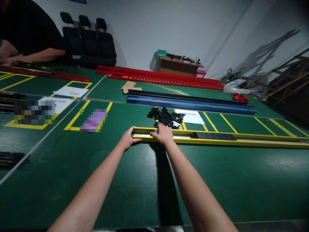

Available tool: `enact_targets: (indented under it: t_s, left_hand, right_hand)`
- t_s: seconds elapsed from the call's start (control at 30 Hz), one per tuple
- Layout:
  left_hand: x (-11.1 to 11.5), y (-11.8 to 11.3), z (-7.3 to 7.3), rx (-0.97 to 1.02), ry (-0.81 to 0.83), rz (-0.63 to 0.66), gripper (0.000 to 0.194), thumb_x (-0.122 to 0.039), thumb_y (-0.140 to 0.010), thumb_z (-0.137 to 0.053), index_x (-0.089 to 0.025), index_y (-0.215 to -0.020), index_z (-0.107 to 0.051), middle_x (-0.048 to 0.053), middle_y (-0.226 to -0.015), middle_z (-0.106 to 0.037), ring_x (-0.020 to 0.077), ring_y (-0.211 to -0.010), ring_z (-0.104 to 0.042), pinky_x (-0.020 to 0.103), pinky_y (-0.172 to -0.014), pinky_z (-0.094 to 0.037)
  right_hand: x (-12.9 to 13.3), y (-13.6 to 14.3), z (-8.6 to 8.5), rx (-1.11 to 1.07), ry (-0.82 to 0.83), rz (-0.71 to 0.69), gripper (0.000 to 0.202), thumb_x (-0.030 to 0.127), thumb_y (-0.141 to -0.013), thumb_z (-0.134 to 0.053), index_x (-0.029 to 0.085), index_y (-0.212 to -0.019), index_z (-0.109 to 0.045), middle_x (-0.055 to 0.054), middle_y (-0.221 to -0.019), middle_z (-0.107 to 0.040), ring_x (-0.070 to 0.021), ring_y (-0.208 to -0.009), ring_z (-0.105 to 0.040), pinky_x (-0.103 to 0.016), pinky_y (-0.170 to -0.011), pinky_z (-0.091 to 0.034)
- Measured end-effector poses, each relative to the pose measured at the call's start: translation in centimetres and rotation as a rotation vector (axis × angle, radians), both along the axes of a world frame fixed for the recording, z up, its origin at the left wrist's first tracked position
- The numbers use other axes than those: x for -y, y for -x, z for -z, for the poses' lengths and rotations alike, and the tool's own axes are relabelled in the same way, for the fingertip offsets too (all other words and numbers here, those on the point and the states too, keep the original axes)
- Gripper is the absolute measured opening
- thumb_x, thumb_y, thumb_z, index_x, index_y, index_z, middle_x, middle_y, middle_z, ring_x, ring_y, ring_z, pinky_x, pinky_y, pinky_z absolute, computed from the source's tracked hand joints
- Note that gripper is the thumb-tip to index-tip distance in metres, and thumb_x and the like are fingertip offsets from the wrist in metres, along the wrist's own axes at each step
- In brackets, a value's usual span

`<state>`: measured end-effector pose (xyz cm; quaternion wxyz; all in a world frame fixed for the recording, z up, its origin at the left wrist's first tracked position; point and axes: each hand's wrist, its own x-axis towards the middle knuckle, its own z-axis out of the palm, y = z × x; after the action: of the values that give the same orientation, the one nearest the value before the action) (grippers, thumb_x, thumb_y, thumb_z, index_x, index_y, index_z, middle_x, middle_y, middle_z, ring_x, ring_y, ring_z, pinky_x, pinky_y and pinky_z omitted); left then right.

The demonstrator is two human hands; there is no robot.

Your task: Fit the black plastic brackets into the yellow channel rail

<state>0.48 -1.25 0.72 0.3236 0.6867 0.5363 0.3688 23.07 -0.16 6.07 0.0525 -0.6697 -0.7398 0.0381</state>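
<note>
A long yellow channel rail [265,142] lies across the green table, running from the middle to the right edge of the view. My left hand [127,139] grips its left end, thumb on the near side and fingers at the far side. On the rail's channel, a little to the right, rests my right hand [164,134], its fingers over a small grey piece [155,131] that is mostly hidden. Farther right, a dark block with slots [214,136] sits inside the channel. Just beyond my right hand is a pile of black plastic parts [165,116].
Blue rails [188,104] and red rails [164,78] lie farther back on the green table [135,187]. A paper sheet [190,117] is beyond the yellow rail. At the upper left, a person in black [31,29] leans over the table.
</note>
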Motion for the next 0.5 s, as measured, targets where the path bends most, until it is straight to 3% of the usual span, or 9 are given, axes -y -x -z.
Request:
enact_targets:
  t_s: [0.17, 0.27, 0.37, 0.5]
  left_hand:
    - [0.03, -0.05, -0.16, 0.003, 0.002, -0.002, 0.076, -0.041, -0.057, -0.076, -0.019, -0.122, -0.043, 0.011, -0.119, -0.057, 0.0251, -0.111, -0.055, 0.04, -0.096, -0.043]
    - [0.05, -0.04, -0.23, 0.015, 0.005, 0.007, 0.075, -0.042, -0.057, -0.076, -0.019, -0.121, -0.043, 0.01, -0.119, -0.057, 0.025, -0.112, -0.054, 0.04, -0.097, -0.043]
    - [0.05, -0.02, -0.21, 0.027, 0.008, 0.016, 0.075, -0.041, -0.058, -0.076, -0.019, -0.121, -0.043, 0.011, -0.12, -0.057, 0.0246, -0.113, -0.054, 0.04, -0.098, -0.042]
    - [0.01, 0.0, 0.05, 0.021, 0.016, 0.01, 0.076, -0.041, -0.058, -0.075, -0.019, -0.123, -0.042, 0.011, -0.121, -0.056, 0.0251, -0.113, -0.054, 0.041, -0.098, -0.042]
  right_hand:
    - [-0.16, 0.11, 0.18, 0.011, -0.009, 0.008, 0.042, 0.046, -0.078, -0.045, 0.019, -0.11, -0.053, -0.011, -0.112, -0.055, -0.0274, -0.103, -0.046, -0.039, -0.089, -0.028]
    - [-0.13, 0.17, 0.04, 0.01, 0.0, 0.009, 0.04, 0.043, -0.079, -0.045, 0.019, -0.109, -0.053, -0.011, -0.112, -0.056, -0.0267, -0.103, -0.046, -0.038, -0.089, -0.028]
    - [-0.01, 0.14, -0.13, 0.001, -0.003, 0.016, 0.046, 0.052, -0.081, -0.043, 0.019, -0.11, -0.053, -0.012, -0.112, -0.056, -0.0269, -0.104, -0.046, -0.039, -0.09, -0.028]
    - [0.19, -0.1, -0.19, -0.052, -0.032, 0.0, 0.068, 0.072, -0.076, -0.037, 0.019, -0.116, -0.051, -0.012, -0.112, -0.055, -0.0276, -0.106, -0.045, -0.039, -0.091, -0.027]
